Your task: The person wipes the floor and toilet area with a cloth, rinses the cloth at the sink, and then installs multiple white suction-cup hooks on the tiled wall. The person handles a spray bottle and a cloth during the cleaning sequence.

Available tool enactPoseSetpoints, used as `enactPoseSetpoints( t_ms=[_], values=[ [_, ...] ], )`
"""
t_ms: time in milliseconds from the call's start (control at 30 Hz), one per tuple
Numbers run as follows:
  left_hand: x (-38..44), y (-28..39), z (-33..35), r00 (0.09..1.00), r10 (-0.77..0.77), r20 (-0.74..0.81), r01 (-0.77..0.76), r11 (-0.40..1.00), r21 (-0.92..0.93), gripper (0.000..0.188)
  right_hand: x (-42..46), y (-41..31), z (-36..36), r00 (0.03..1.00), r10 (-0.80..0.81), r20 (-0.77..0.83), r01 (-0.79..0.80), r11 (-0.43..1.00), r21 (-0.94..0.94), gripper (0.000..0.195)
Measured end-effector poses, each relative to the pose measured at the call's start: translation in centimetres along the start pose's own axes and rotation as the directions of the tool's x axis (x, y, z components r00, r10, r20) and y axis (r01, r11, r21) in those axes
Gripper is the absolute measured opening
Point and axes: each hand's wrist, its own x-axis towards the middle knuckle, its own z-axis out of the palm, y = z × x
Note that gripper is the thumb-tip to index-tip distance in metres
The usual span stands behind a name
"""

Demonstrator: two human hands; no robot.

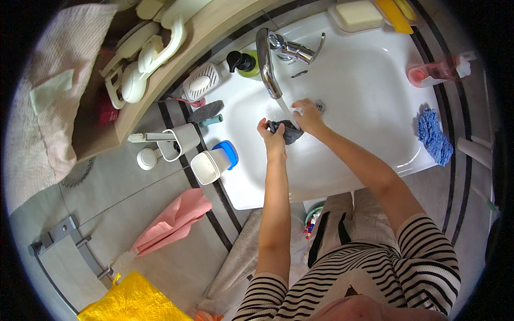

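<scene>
Water runs from the curved chrome faucet (268, 66) into the white washbasin (353, 160). Under the spout, my left hand (274, 138) grips a wet dark grey cloth (292, 134) between thumb and fingers. My right hand (309, 116) is at the stream, just right of the cloth and beside the drain (320, 106). Its fingers are curled and partly apart; whether they pinch the cloth's edge is unclear. The cloth hangs low over the basin floor.
Left of the spout stand a green pump bottle (249, 68) and a soap dish (202, 81). A blue-lidded container (211, 164) is at the left rim, a blue cloth (435, 137) on the right rim. Bar soap (358, 16) and a pink bottle (435, 73) lie beyond.
</scene>
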Motion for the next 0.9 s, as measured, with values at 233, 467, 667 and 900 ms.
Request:
enactPoseSetpoints(
  t_ms=[233,467,667,900],
  values=[
    [0.0,2.1,-0.1,0.993,0.115,0.002,-0.113,0.969,0.218,0.052,4.2,-5.8,-0.3,0.537,0.321,0.78,-0.821,0.411,0.396,0.027],
    [4.9,0.1,2.8,0.975,0.11,0.192,-0.166,0.935,0.312,0.045,3.3,-2.6,-5.9,0.761,0.096,0.641,-0.512,0.695,0.504,0.035],
    [5.2,0.5,1.2,0.931,0.087,0.354,-0.255,0.849,0.463,0.037,3.3,-2.4,-7.9,0.927,0.115,0.357,-0.105,0.993,-0.047,0.026],
    [0.9,4.5,-3.1,0.948,0.202,0.245,-0.316,0.665,0.677,0.053,4.0,-5.3,-6.5,0.771,-0.153,0.618,-0.116,0.921,0.372,0.031]
  ],
)
